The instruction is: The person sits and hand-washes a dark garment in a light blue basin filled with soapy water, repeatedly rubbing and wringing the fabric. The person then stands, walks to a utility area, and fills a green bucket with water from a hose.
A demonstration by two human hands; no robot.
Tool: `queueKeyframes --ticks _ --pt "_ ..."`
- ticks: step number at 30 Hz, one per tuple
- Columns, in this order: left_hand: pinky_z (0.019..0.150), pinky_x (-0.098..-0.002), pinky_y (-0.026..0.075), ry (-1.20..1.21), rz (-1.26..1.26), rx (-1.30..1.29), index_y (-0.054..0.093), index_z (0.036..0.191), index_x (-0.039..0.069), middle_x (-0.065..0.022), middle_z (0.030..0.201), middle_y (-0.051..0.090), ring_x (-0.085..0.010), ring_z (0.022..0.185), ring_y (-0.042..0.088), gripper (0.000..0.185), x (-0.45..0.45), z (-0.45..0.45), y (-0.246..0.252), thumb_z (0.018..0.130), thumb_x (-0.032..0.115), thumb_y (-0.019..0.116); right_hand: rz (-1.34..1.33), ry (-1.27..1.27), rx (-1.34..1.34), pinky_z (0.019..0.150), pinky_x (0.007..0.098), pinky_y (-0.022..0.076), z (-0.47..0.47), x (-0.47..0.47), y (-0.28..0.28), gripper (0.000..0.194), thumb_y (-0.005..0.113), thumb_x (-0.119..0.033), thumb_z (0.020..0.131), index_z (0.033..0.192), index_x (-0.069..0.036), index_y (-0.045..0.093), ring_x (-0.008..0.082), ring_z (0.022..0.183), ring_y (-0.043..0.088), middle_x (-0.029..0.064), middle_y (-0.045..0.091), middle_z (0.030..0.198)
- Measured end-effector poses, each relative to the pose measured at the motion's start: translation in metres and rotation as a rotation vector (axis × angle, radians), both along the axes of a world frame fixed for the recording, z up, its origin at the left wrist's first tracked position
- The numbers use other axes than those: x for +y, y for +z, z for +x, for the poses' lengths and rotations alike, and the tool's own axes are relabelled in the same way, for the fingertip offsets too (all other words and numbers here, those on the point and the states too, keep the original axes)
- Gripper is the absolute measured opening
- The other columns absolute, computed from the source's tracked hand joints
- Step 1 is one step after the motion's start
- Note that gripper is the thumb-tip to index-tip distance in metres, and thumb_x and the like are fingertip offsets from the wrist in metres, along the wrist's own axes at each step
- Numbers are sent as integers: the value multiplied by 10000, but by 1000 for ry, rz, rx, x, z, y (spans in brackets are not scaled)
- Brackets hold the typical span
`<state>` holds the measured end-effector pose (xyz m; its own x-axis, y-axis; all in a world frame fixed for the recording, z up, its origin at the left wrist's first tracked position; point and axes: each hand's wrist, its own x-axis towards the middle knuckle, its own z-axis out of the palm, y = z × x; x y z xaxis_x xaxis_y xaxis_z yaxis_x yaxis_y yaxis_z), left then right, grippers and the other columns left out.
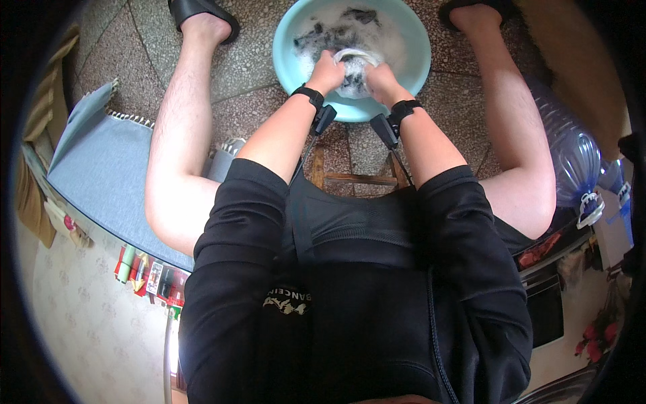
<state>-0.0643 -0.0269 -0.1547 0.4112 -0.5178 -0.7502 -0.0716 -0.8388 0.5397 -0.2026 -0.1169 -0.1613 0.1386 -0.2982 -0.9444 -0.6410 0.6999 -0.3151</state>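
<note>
A light blue plastic basin (353,112) stands on the floor between my feet, filled with sudsy water. Dark wet fabric (361,16) shows through the foam at its far side. Near the basin's close rim, my left hand (327,73) and my right hand (382,81) are closed on a white wet cloth (357,53), which arches between them. Foam and something dark lie between the hands. My fingertips are partly hidden by suds and cloth. Each wrist wears a black strap with a small device.
Part of a wooden stool (361,178) shows below me on the stone-chip floor (247,76). A grey-blue fringed cloth (111,151) drapes at the left. Large clear plastic bottles (573,156) are beside my right knee. Black slippers (229,28) are on my feet beyond the basin's sides.
</note>
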Motion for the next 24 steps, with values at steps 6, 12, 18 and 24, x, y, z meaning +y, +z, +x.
queueKeyframes --ticks 6,12,18,24 --pt "940 -515 487 -8 -164 -113 584 1188 -40 -326 1137 652 -492 1105 610 444 -12 -25 27 1022 365 509 239 -521 -294 819 403 565 11 -5 -1 306 568 -279 1005 1199 -56 646 248 932 684 98 698 1092" --pt "953 -489 507 154 -198 -148 591 1145 -53 -318 1144 674 -470 1111 641 293 -32 -6 51 939 152 554 167 -267 -456 836 450 549 22 1 47 433 525 -321 1028 1277 26 600 236 985 653 117 665 1168" --pt "966 -419 504 13 -290 167 610 1285 14 -232 1225 688 -353 1132 664 362 -35 6 71 962 162 539 172 -349 -378 819 457 570 32 -16 52 387 476 -268 1040 1235 39 609 251 950 676 142 679 1137" --pt "972 -468 498 -66 -325 -4 616 1242 -13 -273 1175 684 -432 1130 640 343 -33 -2 46 956 149 519 396 -261 -446 768 422 574 13 -20 44 340 512 -270 1029 1214 -7 623 234 854 691 101 713 1052"
